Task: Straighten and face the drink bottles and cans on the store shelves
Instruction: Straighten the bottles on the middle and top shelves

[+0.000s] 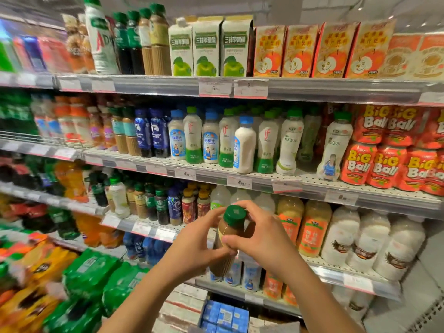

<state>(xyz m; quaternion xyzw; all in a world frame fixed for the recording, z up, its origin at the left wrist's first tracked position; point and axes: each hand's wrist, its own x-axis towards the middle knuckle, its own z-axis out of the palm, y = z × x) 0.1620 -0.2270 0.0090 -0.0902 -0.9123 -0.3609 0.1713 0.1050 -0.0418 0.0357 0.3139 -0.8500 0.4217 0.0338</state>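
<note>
1. 2 hands hold 1 brown bottle (224, 246) in front of the lower shelf (336, 272), off its surface.
2. Its long axis runs near upright, with the green cap (235, 215) on top, tipped slightly right.
3. Left hand (192, 248) wraps the body, thumb across the front.
4. Right hand (262, 239) curls round the neck and shoulder, fingertips near the cap.

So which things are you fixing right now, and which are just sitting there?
In the job now:
- brown bottle with a green cap
- left hand and right hand, both gripping it

Just sitting there:
- green apple cartons, top shelf
- Big Ball cans, right
- white bottles, right
- green packs, lower left
</note>
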